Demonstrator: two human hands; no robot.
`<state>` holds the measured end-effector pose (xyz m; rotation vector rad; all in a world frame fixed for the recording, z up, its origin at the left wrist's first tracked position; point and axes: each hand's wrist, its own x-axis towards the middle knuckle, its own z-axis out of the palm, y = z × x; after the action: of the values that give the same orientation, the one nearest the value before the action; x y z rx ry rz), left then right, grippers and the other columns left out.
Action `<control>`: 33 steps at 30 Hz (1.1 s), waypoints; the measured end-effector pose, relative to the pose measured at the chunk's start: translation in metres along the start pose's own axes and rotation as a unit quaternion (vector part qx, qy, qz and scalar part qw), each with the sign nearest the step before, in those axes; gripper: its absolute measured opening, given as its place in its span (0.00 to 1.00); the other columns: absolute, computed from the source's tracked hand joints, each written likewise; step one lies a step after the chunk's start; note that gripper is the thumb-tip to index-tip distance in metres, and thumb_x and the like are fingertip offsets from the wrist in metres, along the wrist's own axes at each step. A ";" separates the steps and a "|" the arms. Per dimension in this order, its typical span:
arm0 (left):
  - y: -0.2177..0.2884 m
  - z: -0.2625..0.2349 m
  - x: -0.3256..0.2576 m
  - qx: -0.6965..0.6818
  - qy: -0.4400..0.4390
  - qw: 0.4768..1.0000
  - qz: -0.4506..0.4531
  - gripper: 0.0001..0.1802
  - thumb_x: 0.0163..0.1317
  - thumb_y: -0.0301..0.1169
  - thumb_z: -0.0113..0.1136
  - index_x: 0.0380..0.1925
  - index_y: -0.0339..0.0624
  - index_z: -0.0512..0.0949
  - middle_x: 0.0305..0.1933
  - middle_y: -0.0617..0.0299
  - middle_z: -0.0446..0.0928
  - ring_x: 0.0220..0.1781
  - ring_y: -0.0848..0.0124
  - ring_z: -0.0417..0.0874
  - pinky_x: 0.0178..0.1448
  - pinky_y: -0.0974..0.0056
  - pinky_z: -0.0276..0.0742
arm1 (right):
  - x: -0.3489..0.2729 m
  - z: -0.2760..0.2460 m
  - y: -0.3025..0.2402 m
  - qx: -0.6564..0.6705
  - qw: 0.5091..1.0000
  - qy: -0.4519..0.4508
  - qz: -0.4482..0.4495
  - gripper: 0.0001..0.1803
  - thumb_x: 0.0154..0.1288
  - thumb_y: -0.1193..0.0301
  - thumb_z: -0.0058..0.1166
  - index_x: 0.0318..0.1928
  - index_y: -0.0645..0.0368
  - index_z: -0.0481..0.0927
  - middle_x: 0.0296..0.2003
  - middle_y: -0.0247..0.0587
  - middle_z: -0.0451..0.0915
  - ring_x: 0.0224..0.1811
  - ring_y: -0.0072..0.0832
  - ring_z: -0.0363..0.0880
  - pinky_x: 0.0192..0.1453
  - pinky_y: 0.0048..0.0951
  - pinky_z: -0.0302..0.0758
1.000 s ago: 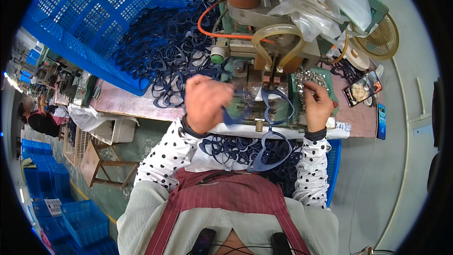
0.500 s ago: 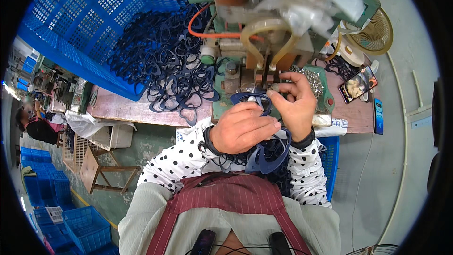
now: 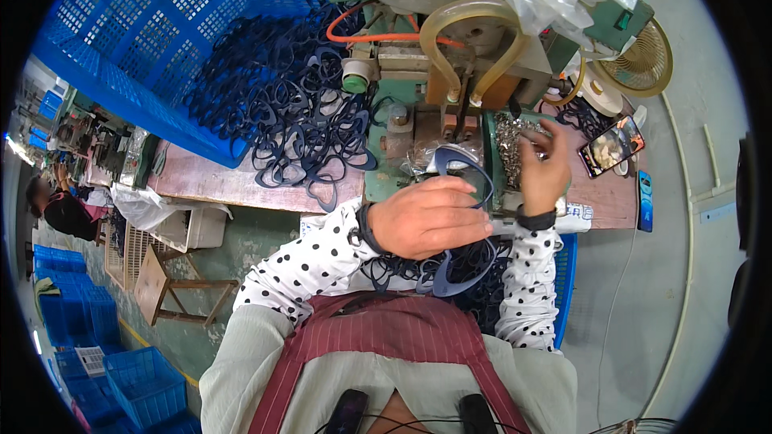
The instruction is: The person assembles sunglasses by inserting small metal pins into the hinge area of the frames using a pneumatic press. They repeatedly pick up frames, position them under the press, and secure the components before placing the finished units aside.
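My left hand [image 3: 428,219] is closed round a navy looped strap [image 3: 466,162]. One loop of it rises in front of the press; a wider looped end [image 3: 450,281] hangs below my fingers. My right hand [image 3: 545,169] is over the green tray of small shiny metal pieces [image 3: 511,149], fingers bent inward. Whether a piece sits between the fingertips is too small to make out. Just beyond the strap stands the press, its copper-coloured jaws [image 3: 458,124] fed by two yellowish hoses [image 3: 434,28].
A large blue crate [image 3: 129,104] lies tipped at the left, spilling navy straps [image 3: 281,112] over the table. More straps lie in a blue basket [image 3: 565,281] below my hands. At right are a phone [image 3: 613,145] and a fan [image 3: 643,56]. A person [image 3: 68,213] sits far left.
My right hand has moved from the press jaws rightward to the metal pieces. The strap in my left hand has come away from the jaws slightly, toward me.
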<state>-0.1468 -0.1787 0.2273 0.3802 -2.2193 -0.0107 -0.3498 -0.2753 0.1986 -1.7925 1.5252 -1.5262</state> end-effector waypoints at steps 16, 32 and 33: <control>-0.002 0.006 -0.007 -0.013 0.031 0.999 -0.004 0.22 0.50 0.24 0.58 0.48 0.37 0.79 0.52 0.56 0.79 0.49 0.60 0.79 0.67 0.45 0.69 | -0.015 -0.016 0.090 -0.198 0.967 -0.038 -0.153 0.06 0.59 0.70 0.62 0.36 0.55 0.86 0.41 0.40 0.83 0.47 0.41 0.75 0.55 0.39 0.69; -0.040 -0.117 -0.203 0.531 0.134 0.680 -0.487 0.09 0.53 0.22 0.60 0.34 0.46 0.83 0.38 0.56 0.76 0.40 0.54 0.76 0.41 0.52 0.71 | -0.024 -0.015 0.081 -0.145 0.989 -0.004 -0.014 0.07 0.58 0.71 0.65 0.38 0.55 0.86 0.32 0.40 0.82 0.34 0.33 0.76 0.41 0.32 0.74; -0.047 -0.121 -0.207 0.499 0.128 0.709 -0.482 0.12 0.52 0.23 0.61 0.37 0.46 0.83 0.36 0.56 0.76 0.39 0.53 0.77 0.39 0.52 0.72 | -0.024 -0.016 0.082 -0.147 0.989 -0.003 -0.023 0.07 0.58 0.72 0.64 0.38 0.55 0.86 0.32 0.40 0.82 0.35 0.33 0.76 0.42 0.32 0.74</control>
<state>0.0789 -0.1520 0.1389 1.9572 -1.3117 0.6570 -0.4005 -0.2798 0.1279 -2.0006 1.7946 -1.3710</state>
